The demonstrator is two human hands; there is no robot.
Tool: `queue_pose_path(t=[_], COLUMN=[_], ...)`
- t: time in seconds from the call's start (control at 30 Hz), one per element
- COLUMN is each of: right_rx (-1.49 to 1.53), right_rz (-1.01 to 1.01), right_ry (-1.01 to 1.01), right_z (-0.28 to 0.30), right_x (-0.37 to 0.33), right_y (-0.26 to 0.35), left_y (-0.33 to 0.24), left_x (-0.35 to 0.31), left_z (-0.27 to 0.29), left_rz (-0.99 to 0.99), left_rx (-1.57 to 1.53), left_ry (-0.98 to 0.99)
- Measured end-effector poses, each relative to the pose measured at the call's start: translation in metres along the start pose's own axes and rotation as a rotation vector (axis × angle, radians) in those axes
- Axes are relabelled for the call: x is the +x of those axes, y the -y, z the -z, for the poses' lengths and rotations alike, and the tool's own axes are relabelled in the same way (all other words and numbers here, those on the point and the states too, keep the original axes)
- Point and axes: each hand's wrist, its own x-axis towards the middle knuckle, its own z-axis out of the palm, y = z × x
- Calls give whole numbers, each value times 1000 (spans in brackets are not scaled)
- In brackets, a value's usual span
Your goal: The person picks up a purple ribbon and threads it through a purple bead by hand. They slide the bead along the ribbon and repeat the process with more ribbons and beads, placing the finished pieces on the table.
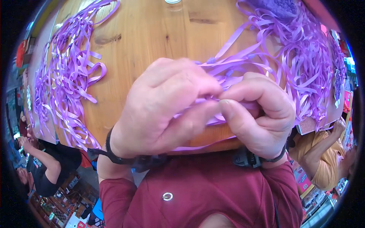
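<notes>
Close together over the near part of the table, my left hand (163, 108) and my right hand (262, 114) meet at their fingertips. Thin purple ribbon (217, 122) runs between and under them. My right thumb and index finger are pinched on it, touching the left fingers. The left hand is closed too, its fingers curled and slightly blurred. Exactly where the ribbon is gripped is hidden behind the fingers. One strand (207, 146) trails along the table edge below my hands.
A long heap of purple ribbons (70, 72) lies on the wooden table (159, 34) at left. A larger tangle (304, 68) covers the right side. A round whitish object (173, 1) sits at the far edge. People sit at left (45, 163) and right (323, 163).
</notes>
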Motion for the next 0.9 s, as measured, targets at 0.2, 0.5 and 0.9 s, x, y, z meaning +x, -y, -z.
queue_pose_path(t=[0.2, 0.5, 0.9], right_rx=[83, 277, 952], right_rz=[-24, -10, 229], right_ry=[43, 197, -74], right_z=[5, 18, 60], right_x=[-3, -14, -52], right_y=[4, 29, 79], left_y=[-5, -40, -92], left_x=[3, -10, -36], left_z=[8, 8, -50], left_rz=[-134, -220, -3], left_rx=[213, 171, 18], left_ry=[69, 80, 275])
